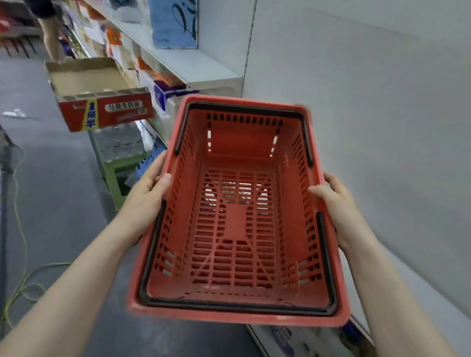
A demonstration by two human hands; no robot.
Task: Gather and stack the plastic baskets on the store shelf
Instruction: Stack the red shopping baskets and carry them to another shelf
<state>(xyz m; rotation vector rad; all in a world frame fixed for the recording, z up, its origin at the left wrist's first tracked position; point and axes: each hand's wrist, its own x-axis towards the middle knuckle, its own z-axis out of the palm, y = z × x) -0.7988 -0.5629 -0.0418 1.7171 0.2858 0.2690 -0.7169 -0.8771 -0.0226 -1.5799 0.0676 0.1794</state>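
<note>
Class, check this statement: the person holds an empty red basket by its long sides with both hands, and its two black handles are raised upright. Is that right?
Not quite. In the head view the red basket is empty and held at its long sides by the left hand and right hand, but its black handles are folded down along the rim, not upright.

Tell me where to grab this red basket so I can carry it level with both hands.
Grip the red basket by the rims of its two long sides, one hand from each side, as the left hand and right hand do now. The black handles lie folded flat along the rim, so the rim is what offers itself, and opposed grips near mid-length likely balance it.
</note>
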